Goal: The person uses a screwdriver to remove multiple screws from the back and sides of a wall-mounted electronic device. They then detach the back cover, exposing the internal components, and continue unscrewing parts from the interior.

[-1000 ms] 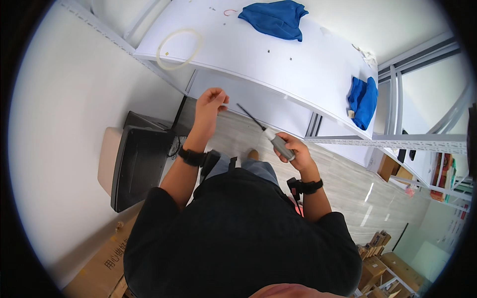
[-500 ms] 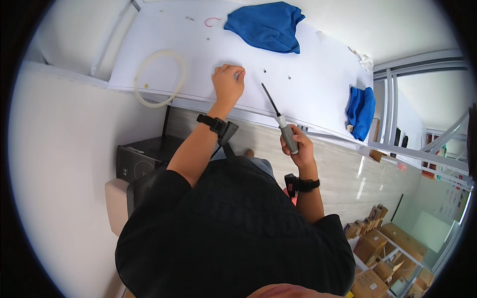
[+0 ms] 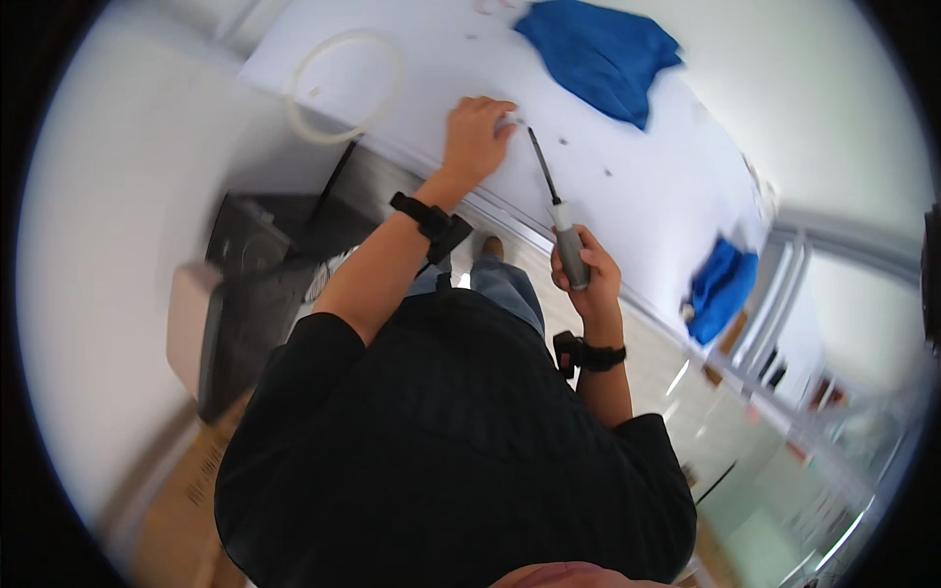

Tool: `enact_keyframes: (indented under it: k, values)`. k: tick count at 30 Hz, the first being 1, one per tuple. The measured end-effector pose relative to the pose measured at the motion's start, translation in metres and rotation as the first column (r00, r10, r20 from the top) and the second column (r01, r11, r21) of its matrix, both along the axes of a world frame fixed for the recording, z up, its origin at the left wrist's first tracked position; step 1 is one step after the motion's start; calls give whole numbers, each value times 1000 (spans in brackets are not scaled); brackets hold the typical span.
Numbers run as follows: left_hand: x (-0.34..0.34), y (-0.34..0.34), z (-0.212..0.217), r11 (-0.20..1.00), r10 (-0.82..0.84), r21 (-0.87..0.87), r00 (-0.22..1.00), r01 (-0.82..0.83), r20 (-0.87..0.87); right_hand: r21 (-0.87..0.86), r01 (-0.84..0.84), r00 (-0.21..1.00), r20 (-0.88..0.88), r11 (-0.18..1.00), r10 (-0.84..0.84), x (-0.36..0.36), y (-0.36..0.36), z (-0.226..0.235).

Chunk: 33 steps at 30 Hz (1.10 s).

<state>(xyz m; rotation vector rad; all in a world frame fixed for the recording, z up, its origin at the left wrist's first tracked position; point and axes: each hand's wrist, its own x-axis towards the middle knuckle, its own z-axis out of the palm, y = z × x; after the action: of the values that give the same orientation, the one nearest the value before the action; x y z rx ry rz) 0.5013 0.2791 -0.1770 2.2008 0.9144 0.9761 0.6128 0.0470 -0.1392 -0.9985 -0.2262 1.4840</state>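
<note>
Right hand [image 3: 586,284] clenched in a full grip around the grey handle of a screwdriver [image 3: 554,211], its dark shaft angled up over the white desk [image 3: 647,196], tip close beside the left hand [image 3: 475,137], left fingers curled down, pinching something small on the desk, blue cloth [image 3: 598,59] beyond, white ring [image 3: 345,88] to the left.

Left hand [image 3: 475,137] on white table [image 3: 627,211] — right hand [image 3: 585,279] gripping screwdriver [image 3: 557,220]
</note>
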Motion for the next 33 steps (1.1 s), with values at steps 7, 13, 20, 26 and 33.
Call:
enact_keyframes:
  k: [7, 13, 20, 26, 33]
  values:
    - [-110, -65, 10, 727, 450, -677, 825, -117, 341, -14, -448, 894, 8, 894, 449, -18, 37, -15]
    - [-249, -147, 20, 455, 710, -876, 528, 160, 466, -105, -747, 640, 153, 656, 753, -126, 46, -14]
    - [-403, -235, -37, 383, 876, -923, 301, 39, 376, -224, -868, 411, 172, 442, 895, -288, 10, -49]
    - [-532, -282, -57, 241, 951, -970, 193, 18, 240, -185, -856, 473, 93, 482, 876, -430, -51, -74]
    - [-599, -284, -57, 272, 907, -960, 318, 61, 278, -241, -758, 617, 34, 606, 786, -511, -93, -67]
